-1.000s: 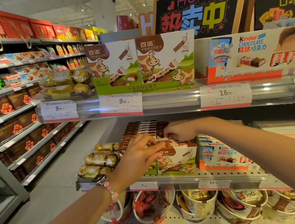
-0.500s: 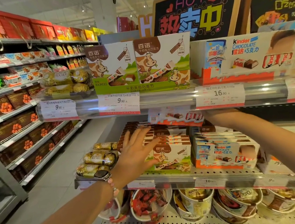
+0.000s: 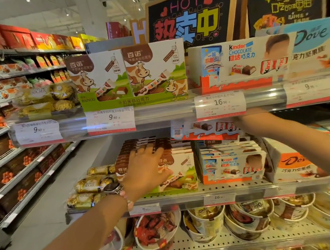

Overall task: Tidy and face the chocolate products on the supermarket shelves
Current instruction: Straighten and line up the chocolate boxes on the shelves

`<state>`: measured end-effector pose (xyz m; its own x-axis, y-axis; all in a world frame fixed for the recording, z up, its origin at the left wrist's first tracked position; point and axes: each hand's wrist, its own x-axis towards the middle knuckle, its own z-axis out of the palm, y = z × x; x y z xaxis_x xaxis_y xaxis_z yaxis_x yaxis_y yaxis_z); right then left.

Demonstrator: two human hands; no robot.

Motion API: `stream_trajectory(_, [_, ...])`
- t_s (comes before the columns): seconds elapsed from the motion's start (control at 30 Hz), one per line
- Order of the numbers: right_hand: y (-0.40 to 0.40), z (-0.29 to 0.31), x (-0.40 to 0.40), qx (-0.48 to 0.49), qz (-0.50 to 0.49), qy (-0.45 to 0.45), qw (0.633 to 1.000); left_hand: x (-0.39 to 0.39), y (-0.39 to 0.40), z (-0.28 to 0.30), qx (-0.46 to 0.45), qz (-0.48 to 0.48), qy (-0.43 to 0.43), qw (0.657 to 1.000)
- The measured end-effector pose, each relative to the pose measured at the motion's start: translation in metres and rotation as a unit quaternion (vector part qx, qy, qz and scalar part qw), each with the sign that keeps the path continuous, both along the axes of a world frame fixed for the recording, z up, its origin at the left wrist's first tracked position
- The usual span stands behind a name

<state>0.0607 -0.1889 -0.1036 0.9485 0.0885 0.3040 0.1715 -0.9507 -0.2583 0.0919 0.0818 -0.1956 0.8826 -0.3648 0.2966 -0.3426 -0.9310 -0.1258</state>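
Facing the chocolate boxes on the middle shelf

At centre-left, the left hand lies flat with fingers spread against the cow-print chocolate boxes, steadying them; press lightly so the row stays square to the shelf edge. At upper right, the right hand carries a Kinder box just under the upper shelf; its fingers are largely hidden, so I cannot tell the grip. Set it flat, label forward, on the Kinder stack below.
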Motion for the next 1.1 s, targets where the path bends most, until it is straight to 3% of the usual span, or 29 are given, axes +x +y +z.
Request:
stream_trajectory(0.17, [-0.017, -0.014, -0.017, 0.005, 0.086, -0.024, 0.996, 0.001, -0.005, 0.000, 0.001, -0.008, -0.028, 1.000])
stream_trajectory(0.33, [-0.046, -0.035, -0.028, -0.012, 0.047, -0.010, 0.999, 0.000, -0.020, 0.007, -0.018, -0.106, 0.010, 0.994])
stream_trajectory(0.5, [-0.069, -0.042, -0.039, -0.065, 0.005, -0.038, 0.997, 0.005, -0.059, 0.012, -0.118, -0.157, 0.102, 0.975])
stream_trajectory(0.67, [-0.073, -0.046, -0.046, -0.096, 0.001, -0.044, 0.994, 0.016, -0.093, 0.008, -0.111, -0.221, 0.129, 0.960])
stream_trajectory(0.83, [-0.075, -0.052, -0.043, -0.100, 0.022, -0.040, 0.994, 0.025, -0.104, 0.012, -0.081, -0.222, 0.105, 0.966])
stream_trajectory(1.1, [-0.078, -0.054, -0.036, -0.088, 0.053, -0.032, 0.994, 0.031, -0.106, 0.016, -0.105, -0.246, 0.194, 0.944])
